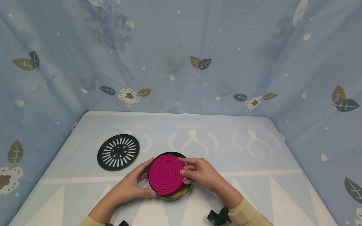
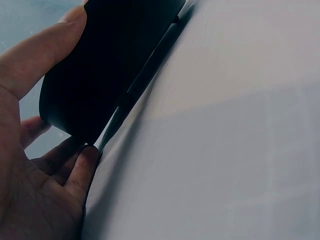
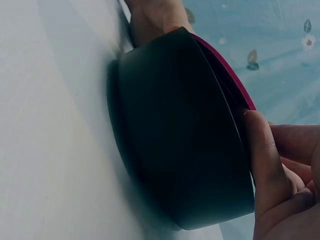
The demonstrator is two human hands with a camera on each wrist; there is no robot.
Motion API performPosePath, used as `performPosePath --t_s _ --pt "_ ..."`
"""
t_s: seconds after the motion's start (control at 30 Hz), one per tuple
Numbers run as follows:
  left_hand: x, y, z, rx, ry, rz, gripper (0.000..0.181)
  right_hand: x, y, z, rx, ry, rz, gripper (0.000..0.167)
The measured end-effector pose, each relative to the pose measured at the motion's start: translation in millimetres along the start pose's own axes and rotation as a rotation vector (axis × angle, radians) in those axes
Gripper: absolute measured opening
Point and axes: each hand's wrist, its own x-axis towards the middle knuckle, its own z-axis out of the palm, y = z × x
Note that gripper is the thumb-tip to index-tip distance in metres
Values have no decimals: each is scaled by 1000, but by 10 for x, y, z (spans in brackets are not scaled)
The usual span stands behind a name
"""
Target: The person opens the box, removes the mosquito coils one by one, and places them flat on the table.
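A blue curtain (image 1: 178, 37) with leaf and flower prints hangs behind and at both sides of the pale table (image 1: 251, 194). On the table, toward the person's side, stands the tin (image 1: 173, 198), dark outside and yellow within. A black slotted disc (image 1: 118, 152) lies flat to the tin's left and farther back, apart from it.

The left hand (image 1: 130, 185) is spread wide around the tin's left side, thumb at the near rim and fingers at the far side, gripping it. The right hand (image 1: 199, 171) is drawn narrow, pinching the right edge of the pink coil (image 1: 166, 174) between thumb and fingers. The coil is at the tin's mouth, tilted and set toward the left, with its right edge raised and the yellow inside showing below it. The wrist views are dark, so whether its left edge rests on the rim or just within it is hard to say.

To handle this well, the left hand should keep the tin steady, while the right moves the coil slowly, with light pressure on both faces. The coil looks brittle, so bending it or catching it on the rim could crack a ring.
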Motion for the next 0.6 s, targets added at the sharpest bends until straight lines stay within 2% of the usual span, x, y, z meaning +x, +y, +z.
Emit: performPosePath --t_s 0.6 --pt "7 -33 -3 -5 -10 16 114 -41 -6 -156 64 54 -24 56"
